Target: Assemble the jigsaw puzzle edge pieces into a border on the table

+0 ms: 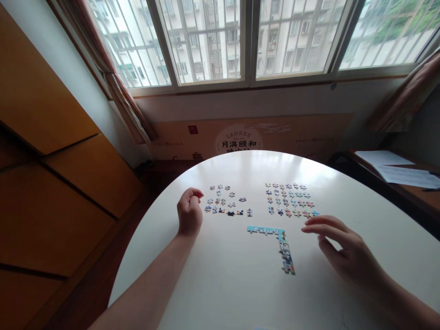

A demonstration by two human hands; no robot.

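My left hand (190, 211) is curled closed on the table, just left of a loose group of jigsaw pieces (223, 201). Its palm and inner fingers are turned away, so anything inside them is hidden. My right hand (338, 243) hovers with fingers apart, nothing seen between them. Its fingertips are close to the lower right corner of a second group of jigsaw pieces (288, 200), laid out in rows. Between my hands, nearer to me, lies a joined corner strip of puzzle (282, 236), with a light blue top edge and a side running down toward me.
Everything lies on a round white table (220, 284). Beyond its far edge, a printed board (275, 133) stands below the barred windows. At right is a side surface with paper sheets (395, 172) and dark pens. Wooden cabinets (62, 183) stand at left.
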